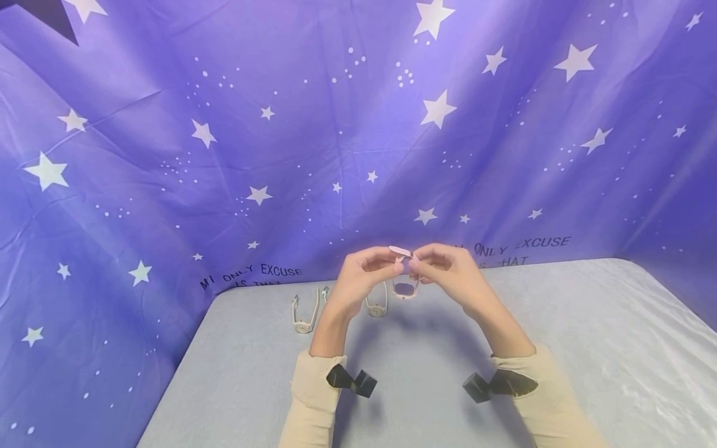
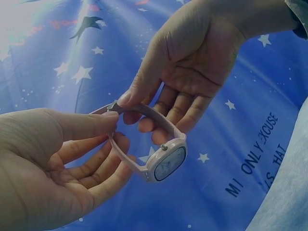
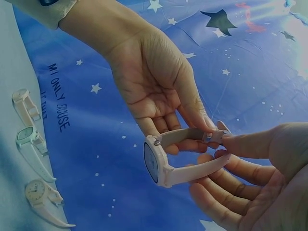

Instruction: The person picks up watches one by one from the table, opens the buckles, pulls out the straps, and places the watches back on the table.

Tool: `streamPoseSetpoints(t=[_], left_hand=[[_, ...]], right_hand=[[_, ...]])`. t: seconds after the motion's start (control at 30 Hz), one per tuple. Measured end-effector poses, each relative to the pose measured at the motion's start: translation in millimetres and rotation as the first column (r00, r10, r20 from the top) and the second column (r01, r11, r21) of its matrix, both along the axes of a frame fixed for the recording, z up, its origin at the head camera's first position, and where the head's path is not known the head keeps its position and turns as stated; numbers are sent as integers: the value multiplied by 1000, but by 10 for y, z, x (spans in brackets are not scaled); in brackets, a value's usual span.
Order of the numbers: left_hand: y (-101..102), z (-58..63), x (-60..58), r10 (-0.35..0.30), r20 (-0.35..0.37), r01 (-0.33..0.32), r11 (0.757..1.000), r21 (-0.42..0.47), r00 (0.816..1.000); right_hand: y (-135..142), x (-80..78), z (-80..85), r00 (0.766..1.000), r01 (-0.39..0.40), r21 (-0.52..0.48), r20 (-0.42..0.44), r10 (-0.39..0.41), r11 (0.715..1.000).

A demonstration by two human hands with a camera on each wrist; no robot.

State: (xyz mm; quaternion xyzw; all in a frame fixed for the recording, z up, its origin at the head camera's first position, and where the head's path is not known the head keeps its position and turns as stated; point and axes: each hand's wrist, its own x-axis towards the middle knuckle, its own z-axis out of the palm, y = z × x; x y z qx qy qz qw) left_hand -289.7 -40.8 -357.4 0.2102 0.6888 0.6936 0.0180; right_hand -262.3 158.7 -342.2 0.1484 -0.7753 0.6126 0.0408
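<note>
A pale pink wristwatch (image 1: 404, 291) hangs above the table between my two hands, its strap looped and its squarish case lowest. My left hand (image 1: 358, 280) pinches the strap by its metal buckle (image 2: 113, 107) between thumb and forefinger. From the other side my right hand (image 1: 452, 274) pinches the strap at the same buckle, thumb tips close together. In the right wrist view the watch case (image 3: 155, 161) is tilted on its side, and a short strap end (image 3: 223, 127) sticks up past the buckle. The other fingers of both hands are bent loosely beneath the strap.
On the grey cloth-covered table (image 1: 426, 386) stand several more watches: a cream one (image 1: 302, 326) at the left, a pale green one (image 3: 30, 139) and another light one (image 1: 376, 310) partly behind my left hand. A purple starry curtain (image 1: 336, 124) hangs behind the table.
</note>
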Motion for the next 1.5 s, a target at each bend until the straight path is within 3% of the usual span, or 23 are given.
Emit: streamPoseSetpoints(t=[0.77, 1.13, 1.5], left_hand=[[-9, 17, -16, 0, -24, 0, 1000, -1, 1000], [-43, 13, -30, 43, 11, -43, 999, -29, 999], [-39, -16, -34, 29, 24, -28, 999, -16, 999]], right_hand=[[11, -36, -10, 1000, 21, 23, -17, -20, 1000], [6, -9, 14, 1000, 10, 27, -5, -10, 1000], [12, -18, -5, 1000, -8, 13, -9, 8, 1000]])
